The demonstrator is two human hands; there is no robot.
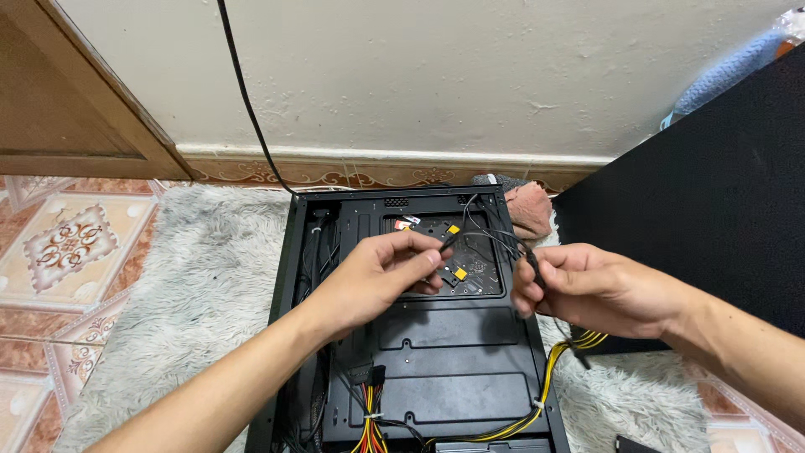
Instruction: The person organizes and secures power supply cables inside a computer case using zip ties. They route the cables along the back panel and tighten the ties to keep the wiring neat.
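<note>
the left hand (381,277) pinched a small black plug (447,243), and the right hand (587,289) closed on a bundle of thin black cables (495,239), both over the open black case (419,352) lying on a grey rug (201,285). the plug hung loose, not yet seated. yellow wires (549,377) trailed unconnected; a black panel (704,226) leaned nearby.

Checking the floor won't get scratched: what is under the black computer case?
The black computer case lies flat on a shaggy grey rug, which shows all around it. Patterned floor tiles appear beyond the rug. What lies directly beneath the case is covered.
</note>
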